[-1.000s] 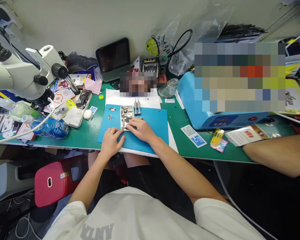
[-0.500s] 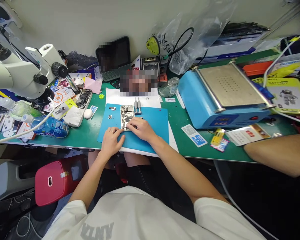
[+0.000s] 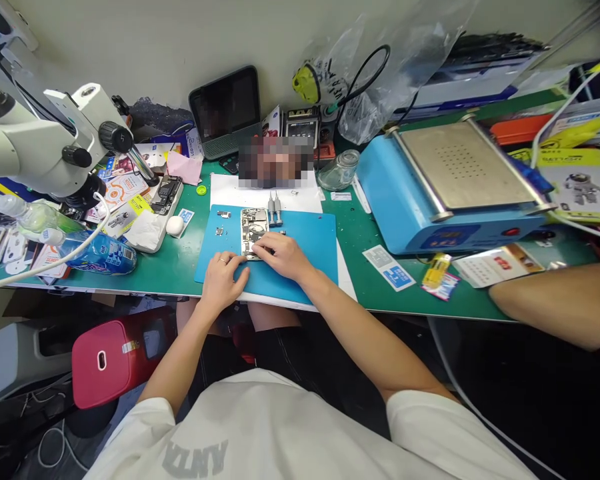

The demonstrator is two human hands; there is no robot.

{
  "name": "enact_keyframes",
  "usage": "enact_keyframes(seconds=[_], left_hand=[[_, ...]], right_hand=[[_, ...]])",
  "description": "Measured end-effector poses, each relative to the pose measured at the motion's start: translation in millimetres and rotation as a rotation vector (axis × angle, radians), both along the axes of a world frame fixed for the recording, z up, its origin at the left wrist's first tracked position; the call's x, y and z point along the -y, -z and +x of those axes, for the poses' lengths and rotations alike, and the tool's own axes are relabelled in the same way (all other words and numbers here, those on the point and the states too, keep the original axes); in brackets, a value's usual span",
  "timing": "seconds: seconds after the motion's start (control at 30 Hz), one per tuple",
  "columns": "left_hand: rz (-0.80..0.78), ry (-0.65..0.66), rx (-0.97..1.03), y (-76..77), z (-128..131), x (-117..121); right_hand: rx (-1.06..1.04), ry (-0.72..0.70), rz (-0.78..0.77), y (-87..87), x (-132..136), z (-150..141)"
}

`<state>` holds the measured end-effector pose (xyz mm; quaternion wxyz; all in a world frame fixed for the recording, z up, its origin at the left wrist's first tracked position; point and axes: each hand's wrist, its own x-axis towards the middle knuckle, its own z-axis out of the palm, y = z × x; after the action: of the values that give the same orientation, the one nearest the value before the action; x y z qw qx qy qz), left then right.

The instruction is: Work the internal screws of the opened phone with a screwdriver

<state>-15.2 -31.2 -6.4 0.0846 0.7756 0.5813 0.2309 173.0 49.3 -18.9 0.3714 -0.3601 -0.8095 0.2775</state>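
An opened smartphone (image 3: 254, 225), its inner parts bared, lies upright on a blue mat (image 3: 300, 267). At its lower left corner rests my left hand (image 3: 223, 279), fingers laid forward and thumb apart, steadying nothing I can see beyond that edge. My right hand (image 3: 283, 257) bends over the phone's lower right, thumb and fingers brought together; whatever they pinch is hidden or too small to name. Two grey screwdrivers (image 3: 275, 210) are just right of the phone's top. Small phone parts (image 3: 223, 215) lie on the mat to its left.
A microscope (image 3: 80, 140) stands at left, with bottles (image 3: 103, 253) below it. On the right is a blue heating plate machine (image 3: 380, 200); a glass jar (image 3: 339, 170) is beside it. Another person's arm (image 3: 555, 303) rests at the right table edge. A screen device (image 3: 225, 110) stands behind.
The view has tilted slightly, so the bench appears a little higher. Both hands stay at the phone's lower end, with only slight finger movement in the right hand.
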Motion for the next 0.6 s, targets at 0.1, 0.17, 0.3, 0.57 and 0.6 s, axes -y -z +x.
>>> enact_keyframes(seconds=[0.1, 0.17, 0.3, 0.57, 0.6], left_hand=[[-0.004, 0.001, 0.003, -0.4, 0.0, 0.1], [-0.007, 0.001, 0.005, -0.8, 0.1, 0.1], [-0.013, 0.005, 0.01, -1.3, 0.2, -0.1], [-0.018, 0.003, 0.014, -1.1, 0.3, -0.2], [-0.019, 0.004, 0.014, -1.1, 0.1, -0.2]], right_hand=[[0.001, 0.0, 0.003, -0.1, 0.1, 0.3], [0.003, 0.0, 0.006, 0.1, 0.1, 0.5], [0.011, 0.006, 0.014, 0.9, 0.5, 0.7], [0.017, 0.036, 0.033, -0.7, 1.1, 0.2], [0.017, 0.035, 0.034, -0.8, 1.0, 0.2]])
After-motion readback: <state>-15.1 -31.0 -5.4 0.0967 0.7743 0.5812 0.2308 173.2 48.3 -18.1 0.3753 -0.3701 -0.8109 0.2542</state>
